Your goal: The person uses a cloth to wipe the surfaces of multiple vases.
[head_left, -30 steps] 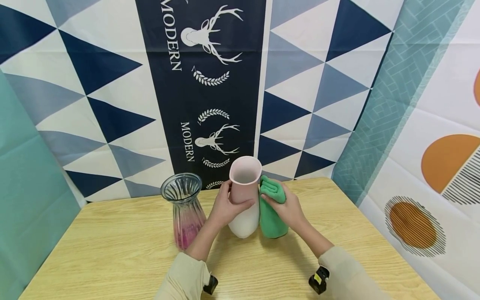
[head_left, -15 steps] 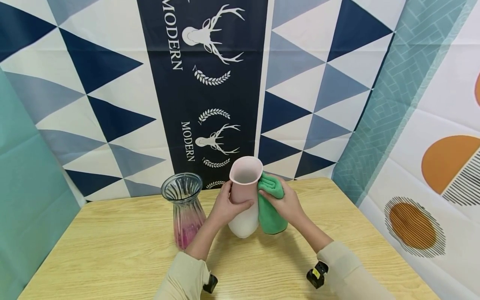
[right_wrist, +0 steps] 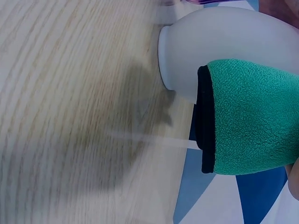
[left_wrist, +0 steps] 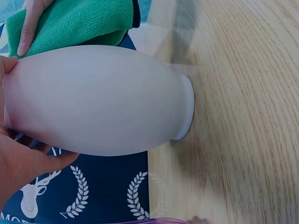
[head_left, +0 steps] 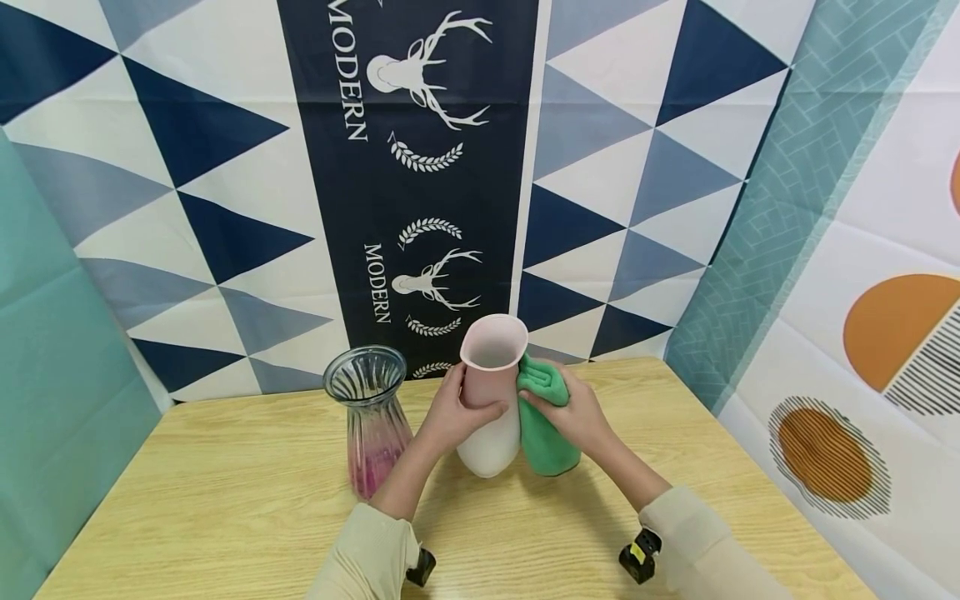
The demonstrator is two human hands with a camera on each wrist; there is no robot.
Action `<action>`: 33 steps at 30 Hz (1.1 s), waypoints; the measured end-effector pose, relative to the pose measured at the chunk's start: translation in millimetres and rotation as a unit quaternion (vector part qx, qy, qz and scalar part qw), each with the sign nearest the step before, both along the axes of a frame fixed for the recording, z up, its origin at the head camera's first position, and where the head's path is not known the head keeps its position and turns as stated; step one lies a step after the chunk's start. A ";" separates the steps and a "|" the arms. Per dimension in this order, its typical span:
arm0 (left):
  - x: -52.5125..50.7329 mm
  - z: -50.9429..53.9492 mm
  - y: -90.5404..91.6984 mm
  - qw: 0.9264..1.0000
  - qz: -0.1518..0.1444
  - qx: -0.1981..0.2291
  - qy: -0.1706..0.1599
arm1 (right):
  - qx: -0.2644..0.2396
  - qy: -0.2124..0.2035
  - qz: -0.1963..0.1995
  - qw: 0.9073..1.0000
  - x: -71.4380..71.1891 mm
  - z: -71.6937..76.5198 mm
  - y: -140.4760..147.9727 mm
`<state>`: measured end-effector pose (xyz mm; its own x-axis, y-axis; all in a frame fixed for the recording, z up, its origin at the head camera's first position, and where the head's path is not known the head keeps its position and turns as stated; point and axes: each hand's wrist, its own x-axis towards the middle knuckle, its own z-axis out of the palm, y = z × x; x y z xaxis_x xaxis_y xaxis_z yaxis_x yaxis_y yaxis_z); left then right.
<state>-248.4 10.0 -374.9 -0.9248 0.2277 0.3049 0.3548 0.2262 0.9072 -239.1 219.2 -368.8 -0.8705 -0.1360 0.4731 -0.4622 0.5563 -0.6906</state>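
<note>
A vase (head_left: 489, 417), pink at the neck and white below, stands on the wooden table near its back edge. My left hand (head_left: 450, 412) grips it round the neck from the left, thumb across the front. On its right side, my right hand (head_left: 579, 412) holds a folded green cloth (head_left: 546, 433) against the vase. In the left wrist view the vase (left_wrist: 103, 100) shows its pale body and foot, with the cloth (left_wrist: 88, 23) along its side. The right wrist view shows the black-edged cloth (right_wrist: 252, 121) in front of the vase (right_wrist: 201, 37).
A ribbed glass vase (head_left: 371, 425), bluish at the rim and pink at the base, stands left of my left forearm. Patterned sheets (head_left: 420, 192) hang right behind the table (head_left: 247, 500) and along both sides.
My right hand slid the cloth slightly up along the vase's side, then back down and a little right. My left hand keeps its hold; the vase stays in place.
</note>
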 end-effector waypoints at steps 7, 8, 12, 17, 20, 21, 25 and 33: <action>-0.8 -0.1 0.5 1.000 0.001 -0.007 -0.007 | 0.010 -0.009 0.004 1.000 3.0 -5.1 2.1; -0.9 -0.4 0.5 1.000 0.001 -0.007 -0.007 | 0.011 -0.015 0.002 1.000 3.7 -6.3 2.5; 3.2 4.5 1.1 1.000 -0.001 -0.005 -0.005 | 0.013 -0.030 -0.003 0.999 5.4 -12.0 4.0; 2.4 4.3 1.1 1.000 0.001 -0.011 -0.006 | 0.022 -0.037 -0.005 0.999 5.7 -17.8 5.7; -1.4 -0.5 1.5 1.000 0.003 -0.012 -0.005 | 0.027 -0.035 -0.008 0.999 6.5 -21.0 6.4; -1.2 -0.6 1.6 1.000 0.004 -0.013 -0.004 | 0.029 -0.036 -0.009 0.999 6.9 -22.2 6.6; -0.8 -1.2 2.0 1.000 0.009 -0.019 0.000 | 0.037 -0.037 -0.009 0.999 8.9 -27.2 8.0; -1.3 -1.8 2.3 1.000 0.010 -0.026 0.003 | 0.060 -0.045 -0.018 0.997 11.3 -36.2 11.0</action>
<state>-249.7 12.2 -376.7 -0.9276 0.2240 0.2989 0.3550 0.2801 0.8919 -227.8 230.2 -405.0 -0.9140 -0.1546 0.3750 -0.3794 0.6531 -0.6554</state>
